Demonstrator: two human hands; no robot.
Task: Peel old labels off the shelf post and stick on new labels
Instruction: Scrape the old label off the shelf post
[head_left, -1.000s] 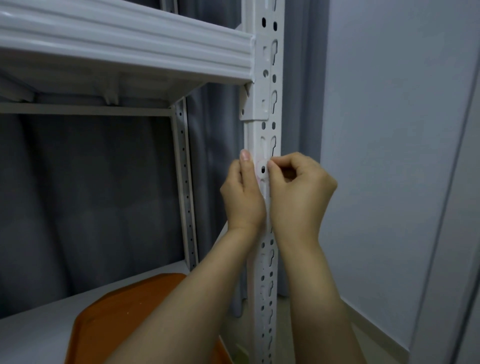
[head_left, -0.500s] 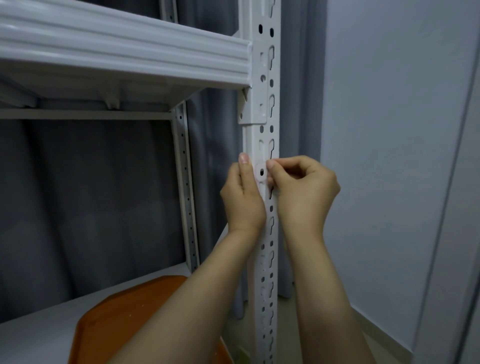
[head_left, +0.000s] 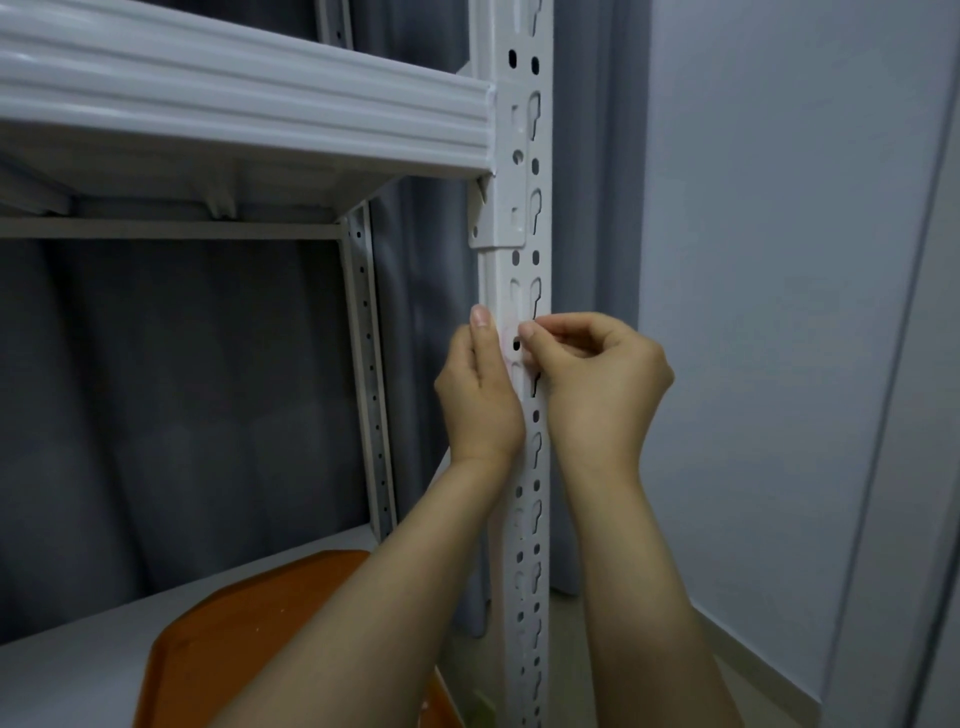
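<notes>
A white perforated shelf post (head_left: 524, 218) runs top to bottom through the middle of the view. A pale, faintly pink label (head_left: 511, 340) sits on its front face between my two hands. My left hand (head_left: 480, 389) rests against the post's left edge, fingers straight up along it, beside the label. My right hand (head_left: 597, 384) is curled at the post's right side, thumb and forefinger pinched at the label's right edge. Most of the label is hidden by my fingers.
A white shelf beam (head_left: 249, 104) joins the post at upper left. An orange tray (head_left: 249, 639) lies on the lower shelf board (head_left: 62, 665). A rear post (head_left: 366, 364) and grey curtain (head_left: 182, 405) stand behind. A pale wall (head_left: 779, 312) is close on the right.
Both hands have stayed at the same spot on the post. The view has tilted slightly up, so the post and hands sit a little lower in the frame.
</notes>
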